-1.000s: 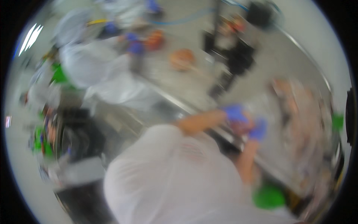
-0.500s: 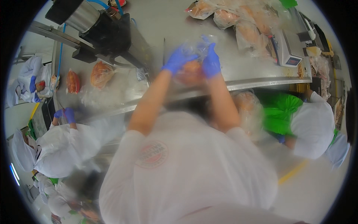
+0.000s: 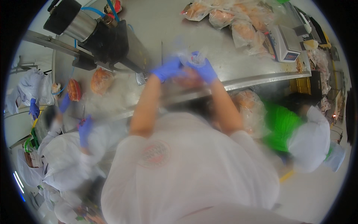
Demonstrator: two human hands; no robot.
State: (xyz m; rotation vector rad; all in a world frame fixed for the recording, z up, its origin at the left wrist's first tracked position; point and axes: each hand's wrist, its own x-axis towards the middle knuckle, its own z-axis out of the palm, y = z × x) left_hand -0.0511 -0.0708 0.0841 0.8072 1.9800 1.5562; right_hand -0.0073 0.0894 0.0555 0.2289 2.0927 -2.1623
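Both my blue-gloved hands are at a clear plastic bag (image 3: pixel 195 58) with a reddish piece of meat (image 3: pixel 188 80) in it, over the front edge of a steel table (image 3: pixel 164 30). My left hand (image 3: pixel 167 69) grips it from the left, fingers bent inward, and my right hand (image 3: pixel 203 71) is closed around the bag’s gathered upper part. Motion blurs the fingertips and the meat. Just left of my hands stands a black-and-steel machine (image 3: pixel 108 44) with blue hoses and a small metal foot (image 3: pixel 141 78).
Bagged meat (image 3: pixel 246 33) is piled at the back right beside a scale (image 3: pixel 287 48). Two bagged pieces (image 3: pixel 100 80) lie left of the machine. Co-workers in white (image 3: pixel 67 156) work at left; another (image 3: pixel 309 138), with green (image 3: pixel 279 127), is at right beside a bulging bag (image 3: pixel 248 112).
Since one second ago my view has swung round to face the table squarely. Over the last half second both hands and the bag moved slightly down in the view, and the left co-worker’s hands moved apart.
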